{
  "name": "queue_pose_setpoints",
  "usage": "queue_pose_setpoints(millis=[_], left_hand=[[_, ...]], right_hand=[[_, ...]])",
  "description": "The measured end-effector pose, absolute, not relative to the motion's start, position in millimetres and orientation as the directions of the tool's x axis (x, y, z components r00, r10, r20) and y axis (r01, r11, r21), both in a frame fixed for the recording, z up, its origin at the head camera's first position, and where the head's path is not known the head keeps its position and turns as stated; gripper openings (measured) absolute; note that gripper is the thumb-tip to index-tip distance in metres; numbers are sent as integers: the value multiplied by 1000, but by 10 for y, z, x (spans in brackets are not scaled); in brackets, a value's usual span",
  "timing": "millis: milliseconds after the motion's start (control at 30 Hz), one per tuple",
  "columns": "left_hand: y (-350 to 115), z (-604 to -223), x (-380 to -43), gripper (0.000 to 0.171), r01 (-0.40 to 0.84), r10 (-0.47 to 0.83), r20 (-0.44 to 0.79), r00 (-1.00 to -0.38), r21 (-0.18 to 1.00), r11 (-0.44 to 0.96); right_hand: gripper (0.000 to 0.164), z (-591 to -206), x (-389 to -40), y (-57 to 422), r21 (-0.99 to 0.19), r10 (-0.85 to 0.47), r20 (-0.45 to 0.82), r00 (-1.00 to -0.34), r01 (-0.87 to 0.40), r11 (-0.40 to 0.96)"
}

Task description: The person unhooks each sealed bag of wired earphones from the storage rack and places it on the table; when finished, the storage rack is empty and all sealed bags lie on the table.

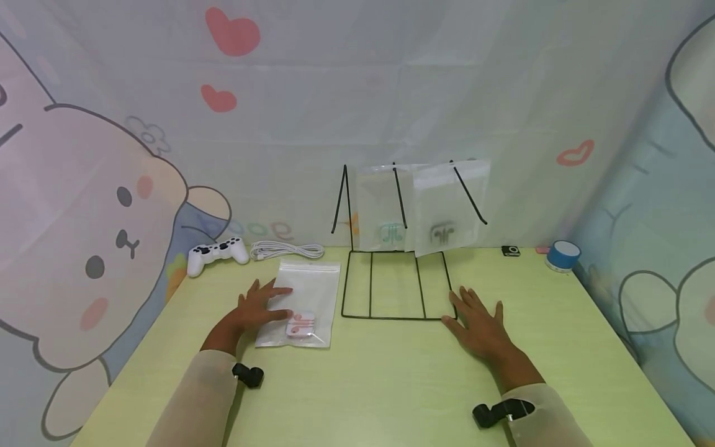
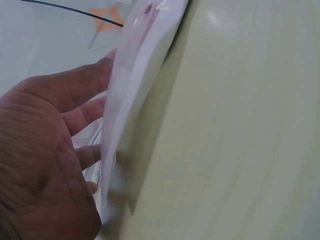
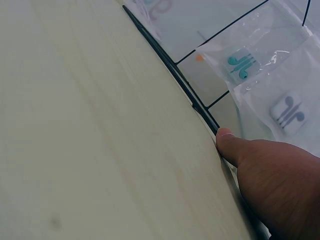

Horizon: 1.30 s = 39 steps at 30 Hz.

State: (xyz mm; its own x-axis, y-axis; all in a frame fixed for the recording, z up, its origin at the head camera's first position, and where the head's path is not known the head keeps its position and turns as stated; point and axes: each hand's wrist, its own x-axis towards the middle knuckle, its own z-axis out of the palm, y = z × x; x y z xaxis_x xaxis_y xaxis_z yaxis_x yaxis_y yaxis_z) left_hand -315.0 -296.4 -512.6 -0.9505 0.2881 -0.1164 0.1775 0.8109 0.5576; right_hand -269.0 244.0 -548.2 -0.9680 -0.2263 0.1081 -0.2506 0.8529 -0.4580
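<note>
A clear zip bag lies on the table, holding a small white case with pink earphones. My left hand rests on its left side with the fingers spread. In the left wrist view, the fingertips meet the edge of the bag. To the right stands a black wire rack. My right hand lies at the rack's front right corner, fingers spread. Its thumb touches the front bar in the right wrist view. Two bags hang from the rack's hooks, one with teal earphones, one with dark earphones.
A white game controller and a coiled white cable lie at the back left. The back right holds a small black player and a blue-topped round speaker. A printed curtain closes off the back.
</note>
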Motion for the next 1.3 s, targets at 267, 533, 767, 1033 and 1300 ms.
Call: queue_pose_setpoints(millis=[267,533,767,1033,1300], left_hand=[[-2982,-5152,-3140,82,155,269,-132,-954,552,819],[-2971,-5163,-3171,80,171,276,-138,-951,508,844],[-2954,-5131,-3215,71,214,290,-62,-955,537,816],[-2716,-4904,-3245,75,320,344,87,-935,626,711],[-2410,-4705,-3380,80,356,368,123,-922,648,674]], right_hand=[[76,-5482,-2709,2430,-452,-232,104,-967,-254,855],[76,-5487,-2716,2422,-452,-232,117,-966,-260,854],[76,-5471,-2711,2419,-442,-234,113,-966,-260,858],[75,-5465,-2698,2441,-445,-234,123,-964,-264,856],[76,-5484,-2690,2445,-445,-232,96,-968,-250,860]])
